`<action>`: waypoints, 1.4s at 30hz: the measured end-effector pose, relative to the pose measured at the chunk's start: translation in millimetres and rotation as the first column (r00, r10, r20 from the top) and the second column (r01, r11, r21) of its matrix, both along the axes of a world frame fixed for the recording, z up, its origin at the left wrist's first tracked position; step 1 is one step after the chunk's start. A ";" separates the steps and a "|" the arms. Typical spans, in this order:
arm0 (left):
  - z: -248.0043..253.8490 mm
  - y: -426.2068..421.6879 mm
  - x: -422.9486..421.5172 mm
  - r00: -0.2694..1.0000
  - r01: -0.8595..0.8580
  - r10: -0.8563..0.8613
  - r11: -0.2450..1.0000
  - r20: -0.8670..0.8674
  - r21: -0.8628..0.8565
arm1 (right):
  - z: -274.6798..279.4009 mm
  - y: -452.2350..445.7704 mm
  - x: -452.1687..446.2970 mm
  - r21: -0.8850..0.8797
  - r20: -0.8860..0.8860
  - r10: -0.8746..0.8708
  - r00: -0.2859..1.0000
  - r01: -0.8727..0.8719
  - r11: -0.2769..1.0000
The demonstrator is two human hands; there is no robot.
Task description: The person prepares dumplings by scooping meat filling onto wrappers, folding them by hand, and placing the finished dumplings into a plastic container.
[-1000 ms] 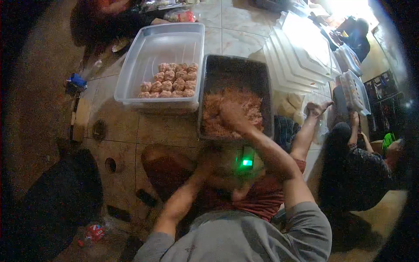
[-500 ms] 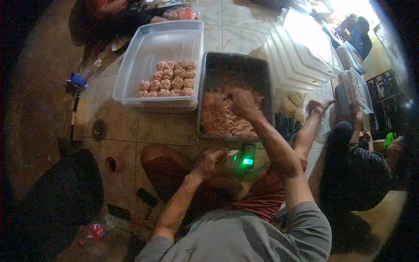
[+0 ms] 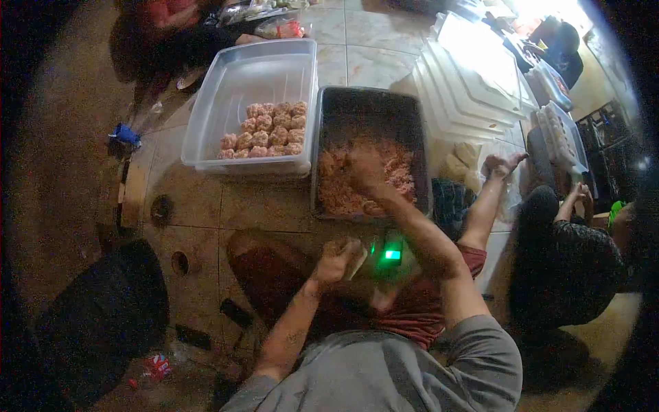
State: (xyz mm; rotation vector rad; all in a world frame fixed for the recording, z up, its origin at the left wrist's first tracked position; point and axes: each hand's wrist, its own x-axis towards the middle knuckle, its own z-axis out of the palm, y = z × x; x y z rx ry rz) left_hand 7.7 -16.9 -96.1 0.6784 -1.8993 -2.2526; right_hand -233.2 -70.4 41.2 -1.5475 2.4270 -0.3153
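Note:
My right hand (image 3: 366,168) is inside a dark tub (image 3: 371,103), down at the ground meat mixture (image 3: 336,185). Motion blurs its fingers, so their closing cannot be made out. Below the tub, my left hand (image 3: 332,262) is closed on a pale flat thing (image 3: 356,259), whose exact kind is unclear. A small device with a lit green display (image 3: 392,255) sits just right of that hand. Left of the tub, a clear plastic bin (image 3: 226,72) holds rows of meat balls (image 3: 273,130) in its near right part.
Stacked translucent lids or trays (image 3: 473,75) stand beyond the tub on the right. At the right edge sits another person (image 3: 583,254), near a tray of pale pieces (image 3: 563,141). A person in red (image 3: 165,14) is at the upper left. A blue object (image 3: 125,135) lies left.
My right hand has shifted slightly left and nearer within the tub. My left hand has turned upward, showing more of the pale thing. The view has shifted slightly.

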 end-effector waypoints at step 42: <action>30.4 18.4 5.4 0.934 -0.253 0.337 0.393 0.117 0.884 | -55.0 3.3 -12.7 -0.293 -0.061 0.227 0.972 -0.235 0.927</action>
